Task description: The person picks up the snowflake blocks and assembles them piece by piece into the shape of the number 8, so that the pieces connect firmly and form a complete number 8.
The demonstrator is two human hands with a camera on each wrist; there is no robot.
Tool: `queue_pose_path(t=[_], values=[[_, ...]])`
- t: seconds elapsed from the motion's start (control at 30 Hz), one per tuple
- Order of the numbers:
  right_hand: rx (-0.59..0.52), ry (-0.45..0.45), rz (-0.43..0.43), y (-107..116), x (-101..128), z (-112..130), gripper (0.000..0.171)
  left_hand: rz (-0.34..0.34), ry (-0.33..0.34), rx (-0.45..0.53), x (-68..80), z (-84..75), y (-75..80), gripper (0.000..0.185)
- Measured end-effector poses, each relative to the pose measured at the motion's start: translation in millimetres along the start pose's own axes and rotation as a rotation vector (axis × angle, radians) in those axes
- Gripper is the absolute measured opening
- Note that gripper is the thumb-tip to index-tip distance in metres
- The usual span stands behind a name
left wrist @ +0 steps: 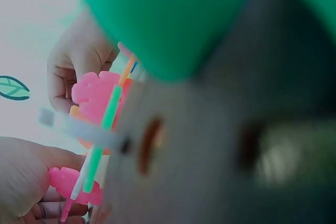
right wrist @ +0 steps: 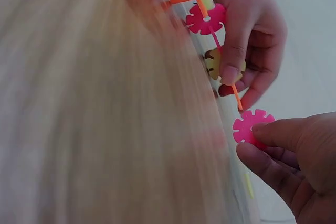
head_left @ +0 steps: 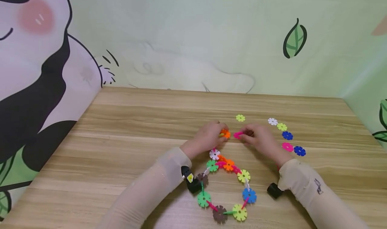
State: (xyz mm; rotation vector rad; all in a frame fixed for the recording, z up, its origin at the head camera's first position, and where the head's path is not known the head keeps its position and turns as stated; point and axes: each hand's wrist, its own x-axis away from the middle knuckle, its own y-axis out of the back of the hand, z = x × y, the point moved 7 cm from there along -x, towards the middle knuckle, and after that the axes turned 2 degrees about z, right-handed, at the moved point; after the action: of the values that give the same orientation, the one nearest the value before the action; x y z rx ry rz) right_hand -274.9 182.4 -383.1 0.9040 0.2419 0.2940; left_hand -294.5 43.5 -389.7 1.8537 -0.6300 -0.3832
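My left hand (head_left: pixel 210 135) pinches a yellow notched disc (right wrist: pixel 212 65) that has an orange disc (head_left: pixel 226 134) slotted into it. From there a chain runs down through a pink disc (right wrist: pixel 206 20) and a white disc (head_left: pixel 214 154) to a ring of linked snowflake discs on the table. A loose pink disc (right wrist: pixel 251 126) sits between the thumb and fingers of my right hand (head_left: pixel 261 138). A small gap separates it from the orange disc. Among the ring's discs are a blue one (head_left: pixel 249 195) and a brown one (head_left: pixel 219 215). Large blurred discs block much of the left wrist view.
On the wooden table (head_left: pixel 145 121), a yellow disc (head_left: pixel 240 118) lies beyond my hands. Right of my right hand are several loose discs, including a white one (head_left: pixel 272 121), a pink one (head_left: pixel 287 147) and a dark blue one (head_left: pixel 300 151). A printed backdrop stands behind.
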Motion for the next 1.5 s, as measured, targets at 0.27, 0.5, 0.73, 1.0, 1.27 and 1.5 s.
queue_pose_path(t=[0.27, 0.5, 0.73, 1.0, 1.27, 1.5], values=[[0.064, 0.03, -0.003, -6, -7, 4, 0.004, -0.007, -0.025, 0.01, 1.3, 0.3, 0.1, 0.032], [0.143, 0.073, -0.017, -7, -9, 12, 0.004, -0.02, -0.057, 0.001, 2.6, -1.3, 2.4, 0.032], [0.182, 0.101, 0.004, -7, -8, 20, 0.004, -0.026, -0.07, 0.002, 3.7, -2.1, 3.9, 0.031], [0.187, 0.119, 0.016, -6, -6, 23, 0.004, -0.03, -0.078, 0.004, 3.1, -2.7, 1.8, 0.031], [0.175, 0.133, 0.012, -7, -7, 22, 0.005, -0.045, -0.072, 0.024, 7.0, -4.0, 4.3, 0.03], [0.142, 0.13, 0.017, -7, -9, 20, 0.005, -0.044, -0.08, 0.011, 9.5, -6.1, 5.1, 0.032]])
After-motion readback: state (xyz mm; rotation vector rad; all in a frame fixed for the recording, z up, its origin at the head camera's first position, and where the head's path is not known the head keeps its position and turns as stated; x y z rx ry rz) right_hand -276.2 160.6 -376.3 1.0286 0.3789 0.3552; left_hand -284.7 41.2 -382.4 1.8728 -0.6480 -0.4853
